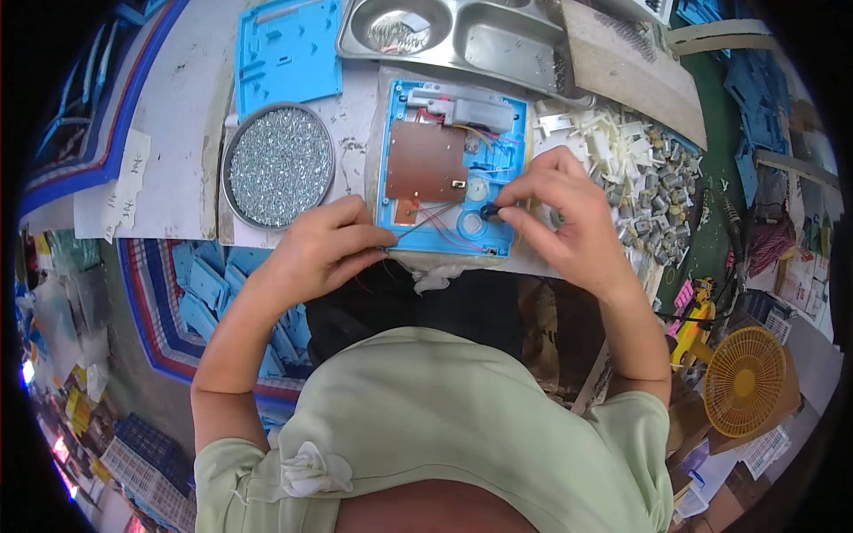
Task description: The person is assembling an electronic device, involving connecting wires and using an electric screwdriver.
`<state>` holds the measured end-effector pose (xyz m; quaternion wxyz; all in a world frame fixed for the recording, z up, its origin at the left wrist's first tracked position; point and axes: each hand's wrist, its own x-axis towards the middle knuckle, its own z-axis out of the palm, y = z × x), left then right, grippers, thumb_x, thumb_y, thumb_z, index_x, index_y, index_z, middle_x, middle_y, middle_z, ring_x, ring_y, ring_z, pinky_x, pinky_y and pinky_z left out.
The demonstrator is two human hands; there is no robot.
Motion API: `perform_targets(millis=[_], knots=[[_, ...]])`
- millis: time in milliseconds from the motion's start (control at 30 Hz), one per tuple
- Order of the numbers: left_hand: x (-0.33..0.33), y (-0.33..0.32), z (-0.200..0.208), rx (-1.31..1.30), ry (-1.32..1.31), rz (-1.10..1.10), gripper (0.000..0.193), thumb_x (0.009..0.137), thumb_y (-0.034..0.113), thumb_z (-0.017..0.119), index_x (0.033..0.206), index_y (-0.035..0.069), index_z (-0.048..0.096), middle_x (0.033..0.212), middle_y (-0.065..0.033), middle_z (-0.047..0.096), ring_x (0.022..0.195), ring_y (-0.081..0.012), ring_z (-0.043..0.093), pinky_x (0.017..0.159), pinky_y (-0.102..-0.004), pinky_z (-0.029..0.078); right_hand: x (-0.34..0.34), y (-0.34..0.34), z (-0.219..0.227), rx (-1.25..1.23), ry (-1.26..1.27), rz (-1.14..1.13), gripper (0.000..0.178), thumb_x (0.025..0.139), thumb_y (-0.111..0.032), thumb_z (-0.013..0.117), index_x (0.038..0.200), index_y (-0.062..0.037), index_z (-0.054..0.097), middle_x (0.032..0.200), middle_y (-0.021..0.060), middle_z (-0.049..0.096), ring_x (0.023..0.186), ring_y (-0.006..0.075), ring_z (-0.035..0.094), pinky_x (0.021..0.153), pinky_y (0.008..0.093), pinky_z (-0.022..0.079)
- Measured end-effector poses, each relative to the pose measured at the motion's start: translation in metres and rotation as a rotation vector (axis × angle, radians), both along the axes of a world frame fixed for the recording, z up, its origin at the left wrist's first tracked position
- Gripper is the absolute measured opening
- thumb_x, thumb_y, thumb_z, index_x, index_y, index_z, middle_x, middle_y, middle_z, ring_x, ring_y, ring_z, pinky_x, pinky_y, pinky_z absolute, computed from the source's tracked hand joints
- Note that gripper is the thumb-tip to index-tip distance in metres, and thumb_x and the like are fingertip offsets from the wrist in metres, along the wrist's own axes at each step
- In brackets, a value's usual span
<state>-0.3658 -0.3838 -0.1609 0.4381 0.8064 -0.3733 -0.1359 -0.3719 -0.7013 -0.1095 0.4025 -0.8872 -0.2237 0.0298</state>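
Observation:
A blue plastic casing (387, 191) lies face up in front of me, with a brown circuit board (426, 160), a grey-white box-shaped part (480, 115) and thin coloured wires inside. At the casing's lower left corner, my left hand (333, 242) has its fingertips closed on a thin dark wire (418, 227). My right hand (564, 209) reaches in from the right and pinches a small black round part (490, 211) between thumb and forefinger. The part is just above two round openings in the casing, partly hidden by the fingers; I cannot tell if it touches them.
Left of the casing stands a round tray of small metal screws (280, 164), below another blue panel (289, 53). A steel compartment tray (506, 44) is at the back. White plastic parts (604, 133) and small metal motors (657, 186) are heaped on the right, near a yellow fan (745, 380).

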Motion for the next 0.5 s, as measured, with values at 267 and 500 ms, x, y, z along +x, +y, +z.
perform_targets(millis=[267, 500], knots=[[-0.004, 0.000, 0.002, 0.009, 0.011, 0.039, 0.027, 0.077, 0.003, 0.080, 0.102, 0.009, 0.072, 0.085, -0.0093, 0.057, 0.075, -0.0299, 0.062, 0.065, -0.0401, 0.050, 0.003, 0.012, -0.027, -0.144, -0.276, 0.184, 0.019, 0.074, -0.009, 0.078, 0.090, -0.0130, 0.070, 0.100, -0.0016, 0.069, 0.098, 0.0281, 0.056, 0.084, 0.0386, 0.047], [0.000, -0.005, 0.008, 0.018, 0.014, 0.013, 0.025, 0.078, 0.005, 0.080, 0.101, 0.008, 0.073, 0.084, -0.0089, 0.057, 0.075, -0.0293, 0.062, 0.064, -0.0394, 0.050, -0.011, 0.008, -0.052, -0.075, -0.344, 0.129, 0.027, 0.071, -0.015, 0.083, 0.094, -0.0150, 0.069, 0.103, -0.0030, 0.068, 0.102, 0.0279, 0.057, 0.085, 0.0400, 0.047]])
